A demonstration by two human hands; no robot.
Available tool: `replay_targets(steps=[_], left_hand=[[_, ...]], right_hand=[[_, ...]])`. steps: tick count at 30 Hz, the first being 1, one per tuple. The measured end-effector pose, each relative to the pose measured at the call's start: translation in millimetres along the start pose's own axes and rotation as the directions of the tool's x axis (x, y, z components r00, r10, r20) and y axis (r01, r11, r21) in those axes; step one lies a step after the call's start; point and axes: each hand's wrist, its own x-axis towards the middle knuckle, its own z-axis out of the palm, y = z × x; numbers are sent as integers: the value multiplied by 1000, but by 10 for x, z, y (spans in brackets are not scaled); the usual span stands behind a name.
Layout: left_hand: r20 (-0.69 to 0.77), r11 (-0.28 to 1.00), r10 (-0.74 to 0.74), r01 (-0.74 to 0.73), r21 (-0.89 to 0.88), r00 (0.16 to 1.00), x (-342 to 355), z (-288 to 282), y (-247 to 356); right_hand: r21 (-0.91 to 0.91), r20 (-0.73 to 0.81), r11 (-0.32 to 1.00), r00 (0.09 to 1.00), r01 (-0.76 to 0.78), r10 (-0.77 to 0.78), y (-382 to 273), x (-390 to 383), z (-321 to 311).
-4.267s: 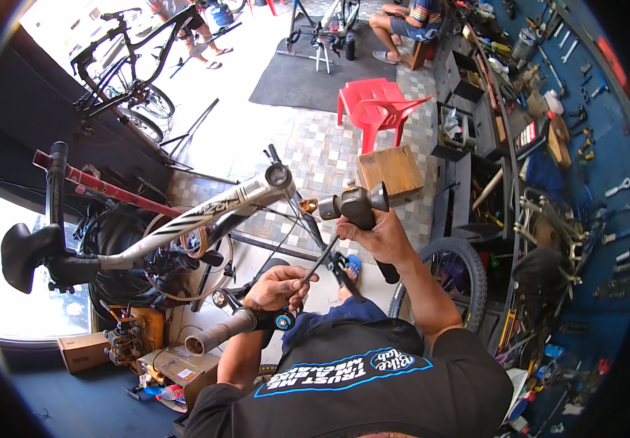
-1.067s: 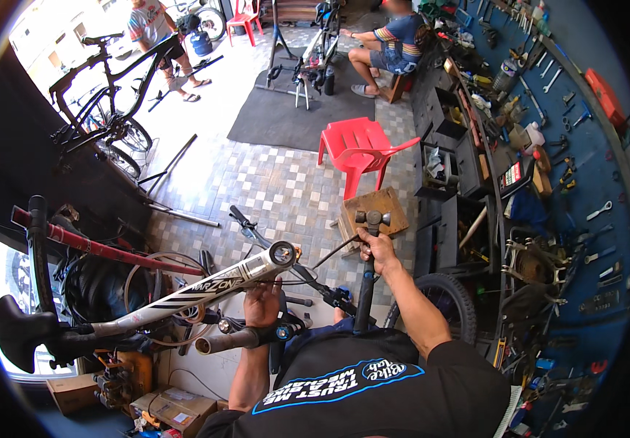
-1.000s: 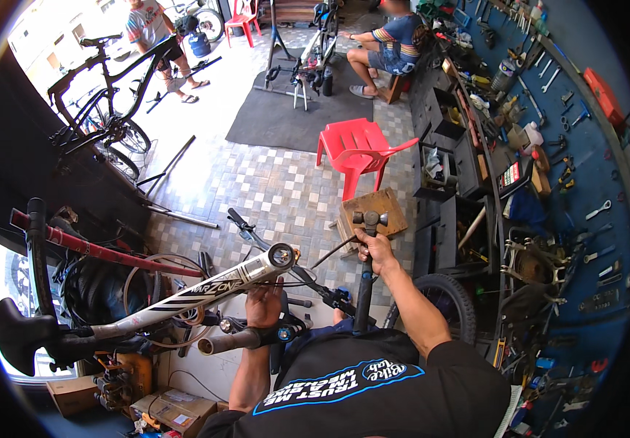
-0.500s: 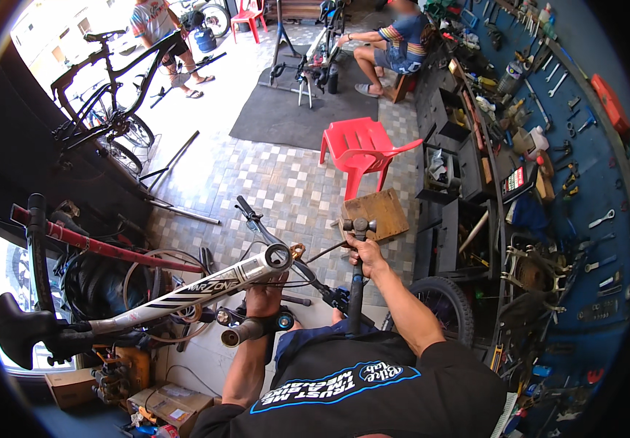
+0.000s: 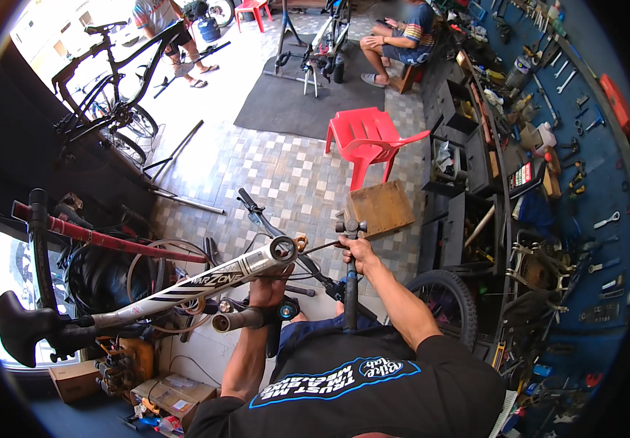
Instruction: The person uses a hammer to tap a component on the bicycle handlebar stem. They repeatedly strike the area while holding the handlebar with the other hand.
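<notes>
A white and black bicycle frame [image 5: 191, 287] lies across in front of me, its open head tube [image 5: 283, 250] facing up. My left hand [image 5: 269, 289] is closed around the frame just below that tube, its fingers partly hidden. In my right hand [image 5: 359, 252] is a hammer [image 5: 350, 292], held close under its metal head, with the dark handle pointing back to my body. A thin dark rod [image 5: 322, 248] runs from the right hand's fingers to the head tube. A black saddle [image 5: 21, 328] sits at the frame's left end.
Beyond my hands stand a wooden box [image 5: 382, 208] and a red plastic chair [image 5: 369, 139]. Shelves [image 5: 468, 182] and a blue tool wall [image 5: 592, 182] line the right, with a bicycle wheel [image 5: 442, 306] below. Further back, a person [image 5: 402, 44] sits by another bike.
The view has shifted slightly. My right hand and the hammer have come a little lower and to the left. The seated person has drawn an arm back from the far bike.
</notes>
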Motion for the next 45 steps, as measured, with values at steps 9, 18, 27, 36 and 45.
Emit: replay_targets(steps=[9,18,27,36,45], left_hand=[[14,998,-6,7,-61,1000,34,-1,-42],[-28,994,-96,94,-58,995,18,101,5],[-43,973,-231,229,-41,972,39,-94,-10],[-28,930,-366,365,-38,930,58,22,70],[-187,949,-304,314,24,934,62,23,17]], right_hand=[[-7,-33,999,999,-34,34,177,170,-36],[53,-110,997,992,-59,64,215,199,-134],[73,-95,995,993,-68,75,217,202,-167],[38,-84,999,996,-33,36,293,219,-206],[64,-59,997,997,-52,56,281,173,-195]])
